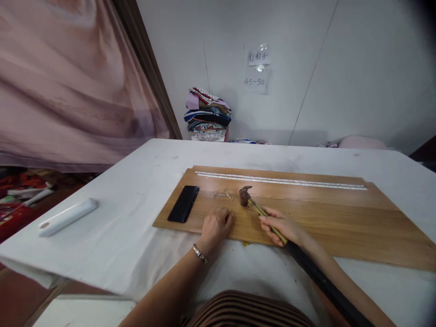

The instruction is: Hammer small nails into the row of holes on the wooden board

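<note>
A long wooden board (334,218) lies on the white-covered table (112,227). My right hand (284,227) is wrapped round the yellow handle of a small hammer (245,196), whose dark head rests on the board. My left hand (216,225) rests on the board as a loose fist, just left of the hammer; whether it holds anything is hidden. Several loose nails (223,195) lie on the board just beyond my left hand. A black phone (184,203) lies flat at the board's left end. A silver strip (282,180) runs along the board's far edge.
A white oblong object (67,216) lies on the table at the left. A stack of folded clothes (207,116) stands against the back wall. A pink curtain (68,81) hangs at the left. Paper notes (259,68) are stuck on the wall.
</note>
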`<state>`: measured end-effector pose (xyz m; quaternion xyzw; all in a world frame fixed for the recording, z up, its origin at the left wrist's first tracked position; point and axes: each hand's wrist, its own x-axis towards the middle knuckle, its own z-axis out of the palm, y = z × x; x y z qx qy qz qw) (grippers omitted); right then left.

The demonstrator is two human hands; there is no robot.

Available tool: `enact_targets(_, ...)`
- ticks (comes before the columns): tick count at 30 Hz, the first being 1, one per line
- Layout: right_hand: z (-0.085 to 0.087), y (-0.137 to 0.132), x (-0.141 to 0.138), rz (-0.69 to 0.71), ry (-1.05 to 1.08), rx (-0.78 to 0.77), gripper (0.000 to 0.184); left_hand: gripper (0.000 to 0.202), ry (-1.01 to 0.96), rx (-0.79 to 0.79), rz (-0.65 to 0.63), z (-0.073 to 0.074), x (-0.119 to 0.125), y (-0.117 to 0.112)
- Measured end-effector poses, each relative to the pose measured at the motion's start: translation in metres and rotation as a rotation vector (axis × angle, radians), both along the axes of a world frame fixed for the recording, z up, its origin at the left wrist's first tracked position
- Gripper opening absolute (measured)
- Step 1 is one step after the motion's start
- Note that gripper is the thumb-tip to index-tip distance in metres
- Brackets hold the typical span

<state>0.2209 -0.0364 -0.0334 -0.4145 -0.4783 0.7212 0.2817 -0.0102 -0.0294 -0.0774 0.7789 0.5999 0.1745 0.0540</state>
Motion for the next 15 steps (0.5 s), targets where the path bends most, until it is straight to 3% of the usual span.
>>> enact_targets(15, -0.0003, -0.0003, 0.0009, 0.006, 0.010, -0.005, 0.036, 0.033, 0.002, 0.018, -0.003, -0.0004, 0.0003, 0.0000)
